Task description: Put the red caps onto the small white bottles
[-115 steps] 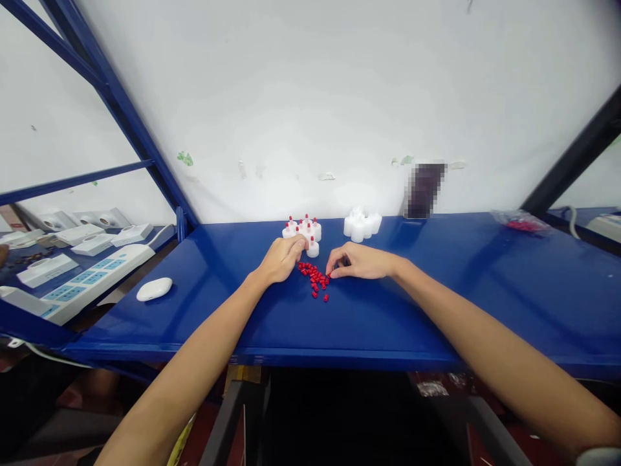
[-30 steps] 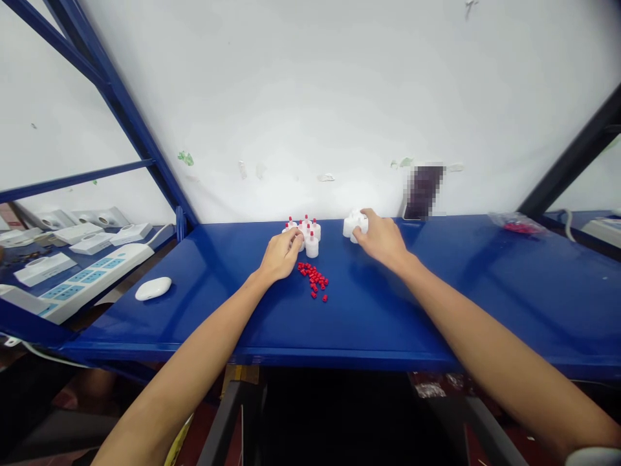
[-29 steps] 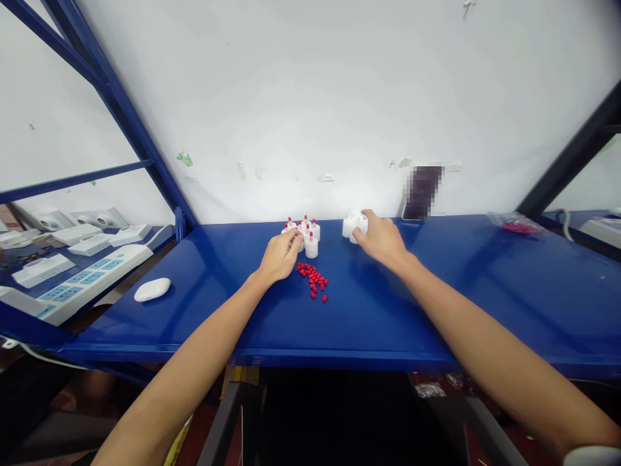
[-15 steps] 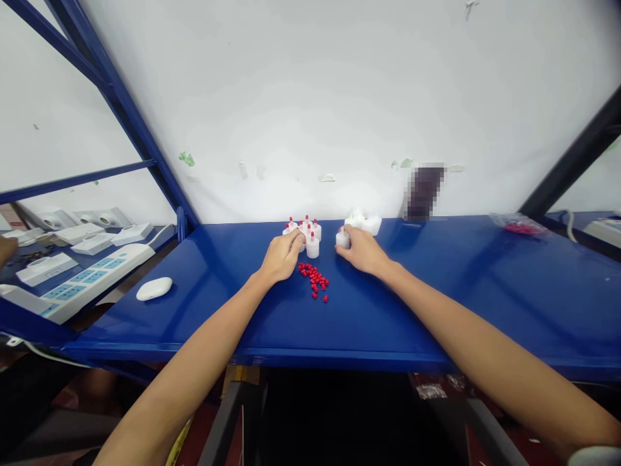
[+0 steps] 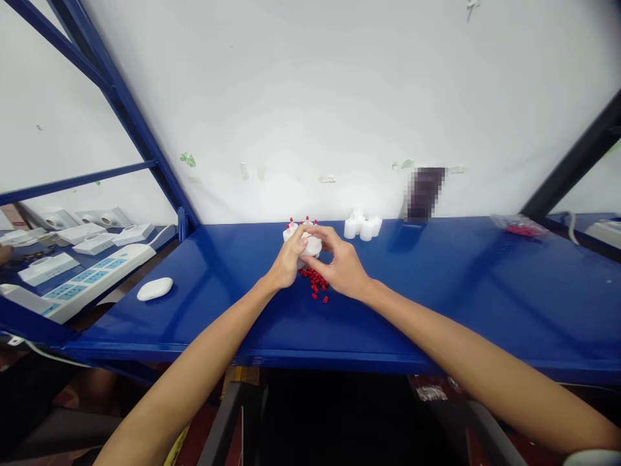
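My right hand (image 5: pixel 342 262) is curled round a small white bottle (image 5: pixel 313 245), which is tilted in front of the group of bottles. My left hand (image 5: pixel 290 257) meets it from the left, its fingers closed at the same bottle; the fingertips are partly hidden. Behind my hands stand several white bottles with red tips (image 5: pixel 290 228), partly covered by my fingers. A loose pile of small red caps (image 5: pixel 315 279) lies on the blue table (image 5: pixel 388 323) just below my hands. Several white bottles without red tips (image 5: pixel 367 229) stand to the right, near the wall.
A white oval case (image 5: pixel 154 288) lies on the table's left part. A dark pixelated object (image 5: pixel 425 195) leans on the wall. At the far right is a plastic bag with red pieces (image 5: pixel 521 228). Beyond the left frame are power strips (image 5: pixel 92 278) and part of another person's hand (image 5: pixel 6 253).
My right hand has moved left with the white bottle and now meets my left hand. The bottle has tilted. My hands now cover more of the red-tipped bottles.
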Available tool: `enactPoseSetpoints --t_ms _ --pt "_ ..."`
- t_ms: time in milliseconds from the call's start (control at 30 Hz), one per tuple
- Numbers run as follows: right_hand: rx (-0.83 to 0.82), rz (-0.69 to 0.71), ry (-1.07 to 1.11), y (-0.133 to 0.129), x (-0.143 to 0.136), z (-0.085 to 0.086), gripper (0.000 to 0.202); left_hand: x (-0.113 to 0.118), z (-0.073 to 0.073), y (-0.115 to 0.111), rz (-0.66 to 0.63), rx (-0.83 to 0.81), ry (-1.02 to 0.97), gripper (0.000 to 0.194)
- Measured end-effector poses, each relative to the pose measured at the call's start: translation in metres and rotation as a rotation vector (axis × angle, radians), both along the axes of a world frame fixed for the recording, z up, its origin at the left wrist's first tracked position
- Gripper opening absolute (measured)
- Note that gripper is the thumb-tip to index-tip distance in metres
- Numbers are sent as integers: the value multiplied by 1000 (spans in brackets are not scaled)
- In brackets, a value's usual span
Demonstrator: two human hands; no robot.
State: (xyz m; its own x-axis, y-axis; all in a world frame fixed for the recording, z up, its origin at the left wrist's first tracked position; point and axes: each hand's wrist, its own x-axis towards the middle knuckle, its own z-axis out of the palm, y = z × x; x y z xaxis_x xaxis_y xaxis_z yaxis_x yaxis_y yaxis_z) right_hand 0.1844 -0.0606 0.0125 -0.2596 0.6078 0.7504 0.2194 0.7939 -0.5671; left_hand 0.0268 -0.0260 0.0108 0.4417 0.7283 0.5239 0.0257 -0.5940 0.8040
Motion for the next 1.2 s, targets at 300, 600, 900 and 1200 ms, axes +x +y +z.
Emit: enactPoseSetpoints --t_ms 300,600,900,1200 --pt "40 -225 -139 6 7 1 50 -2 -3 5 60 -62 -41 39" --pt "-71 -52 -759 25 40 -8 26 -26 -3 21 182 -79 -45 36" --pt "-85 -48 -845 24 38 -9 18 -27 -2 15 238 68 237 37" --pt "-67 -111 -758 31 44 -15 15 -26 1 11 261 150 405 41"
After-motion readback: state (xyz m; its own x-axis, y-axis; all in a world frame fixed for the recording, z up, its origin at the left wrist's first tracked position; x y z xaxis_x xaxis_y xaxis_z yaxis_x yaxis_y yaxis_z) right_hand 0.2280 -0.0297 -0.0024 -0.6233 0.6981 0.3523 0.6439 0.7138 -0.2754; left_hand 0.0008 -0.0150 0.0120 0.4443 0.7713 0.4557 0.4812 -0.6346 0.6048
